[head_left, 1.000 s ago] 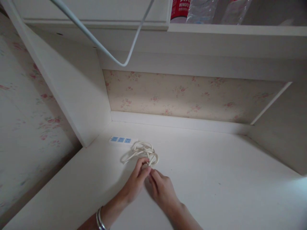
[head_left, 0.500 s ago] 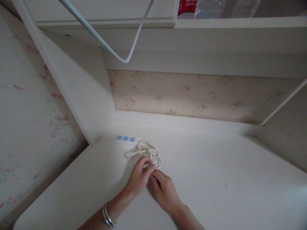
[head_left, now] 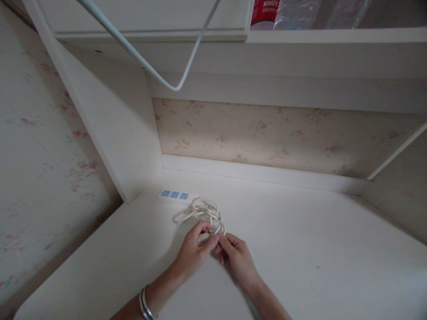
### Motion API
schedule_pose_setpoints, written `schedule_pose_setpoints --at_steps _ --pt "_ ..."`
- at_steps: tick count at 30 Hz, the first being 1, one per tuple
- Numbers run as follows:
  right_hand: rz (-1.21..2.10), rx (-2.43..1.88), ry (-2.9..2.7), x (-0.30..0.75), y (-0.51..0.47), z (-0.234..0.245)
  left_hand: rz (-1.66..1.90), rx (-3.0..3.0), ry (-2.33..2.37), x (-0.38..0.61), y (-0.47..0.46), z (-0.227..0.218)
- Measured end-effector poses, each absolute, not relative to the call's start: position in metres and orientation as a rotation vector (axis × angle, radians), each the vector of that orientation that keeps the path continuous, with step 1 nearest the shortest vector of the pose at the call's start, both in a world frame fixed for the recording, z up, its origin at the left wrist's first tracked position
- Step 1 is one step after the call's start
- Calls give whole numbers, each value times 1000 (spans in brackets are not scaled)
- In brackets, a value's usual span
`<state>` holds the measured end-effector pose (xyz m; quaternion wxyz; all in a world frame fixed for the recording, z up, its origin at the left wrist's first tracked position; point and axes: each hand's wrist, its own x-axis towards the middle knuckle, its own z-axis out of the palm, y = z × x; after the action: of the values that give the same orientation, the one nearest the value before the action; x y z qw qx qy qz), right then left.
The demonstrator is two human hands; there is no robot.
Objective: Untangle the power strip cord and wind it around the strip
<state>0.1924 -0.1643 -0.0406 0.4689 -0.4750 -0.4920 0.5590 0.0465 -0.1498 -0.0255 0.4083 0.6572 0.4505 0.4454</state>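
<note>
A white power strip (head_left: 175, 195) with three blue sockets lies toward the back left of the white desk (head_left: 283, 240). Its white cord (head_left: 205, 207) is heaped in loose loops just to the right and in front of it. At the near end of the loops, my left hand (head_left: 197, 245) is closed, thumb and fingers pinching the cord. My right hand (head_left: 236, 255) meets it from the right, fingertips pressed together on the cord's near loop. The fingers cover the part of the cord between them, so a plug there cannot be made out.
White side panel (head_left: 113, 115) rises at the left, beside flowered wallpaper. Overhead, a shelf (head_left: 320, 36) holds a red-labelled container (head_left: 264, 13) and clear plastic packaging (head_left: 296, 13). A bent pale rod or cable (head_left: 173, 88) hangs in front of the cabinet.
My right hand has shifted slightly up and to the right, its fingers now on the loop's near edge. My left hand stays nearly in place. The view has tipped slightly.
</note>
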Motion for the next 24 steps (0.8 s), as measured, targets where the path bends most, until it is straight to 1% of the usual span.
schedule_pose_setpoints --at_steps 4,10,15,24 --pt "1401 -1075 -1149 195 -161 -42 1130 1893 1259 46 -152 -27" --pt "1333 -1068 -1166 194 -160 -40 1215 2153 1413 41 -150 -24" --pt "1355 -1018 -1114 191 -160 -39 1302 2201 1531 40 -149 -22" --pt "1354 -1015 -1011 186 -156 -39 1309 2332 1536 43 -149 -25"
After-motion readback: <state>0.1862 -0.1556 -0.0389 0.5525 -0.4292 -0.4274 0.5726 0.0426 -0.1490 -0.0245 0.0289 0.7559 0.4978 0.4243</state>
